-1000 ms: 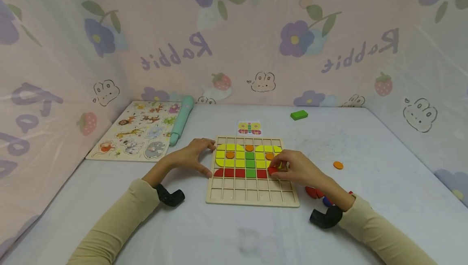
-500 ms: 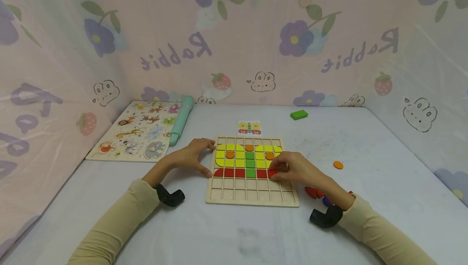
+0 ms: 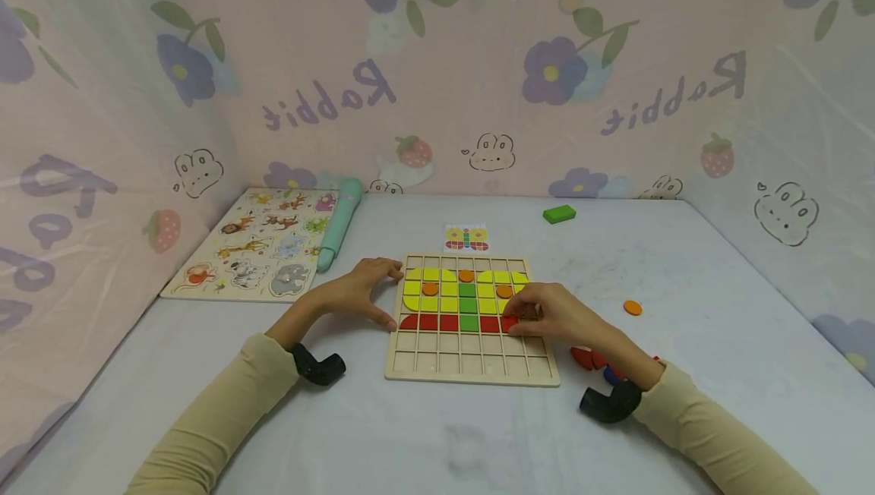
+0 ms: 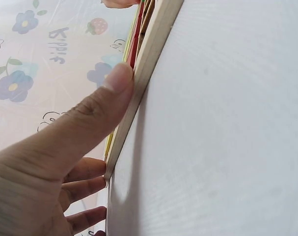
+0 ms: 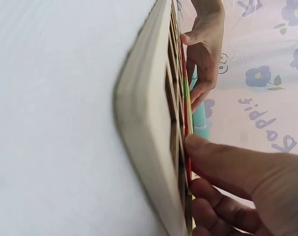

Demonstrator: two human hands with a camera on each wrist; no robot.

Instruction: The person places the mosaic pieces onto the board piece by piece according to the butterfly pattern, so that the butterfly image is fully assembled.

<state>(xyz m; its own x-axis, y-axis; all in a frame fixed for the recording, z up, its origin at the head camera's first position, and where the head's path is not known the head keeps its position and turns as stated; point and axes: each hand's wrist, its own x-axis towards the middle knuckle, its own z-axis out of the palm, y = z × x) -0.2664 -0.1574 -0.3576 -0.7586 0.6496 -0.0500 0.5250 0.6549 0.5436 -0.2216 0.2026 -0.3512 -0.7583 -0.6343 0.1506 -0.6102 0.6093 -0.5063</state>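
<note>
A wooden grid board lies flat, with yellow, green, orange and red tiles set in its cells. My left hand touches the board's left edge, thumb and fingers spread apart along it; the thumb rests on the rim in the left wrist view. At the right end of the red row, my right hand pinches a red tile that sits at its cell. Thumb and curled fingers of that hand hide part of the tile and the cells beyond it.
Behind the board lies a small pattern card. Red pieces and a blue piece lie by the right wrist. Farther out are an orange disc, a green block, an animal puzzle and a teal tube.
The red tile in my right hand has gone from tilted above its cell to lying level in the row. My left hand has stayed at the board's edge.
</note>
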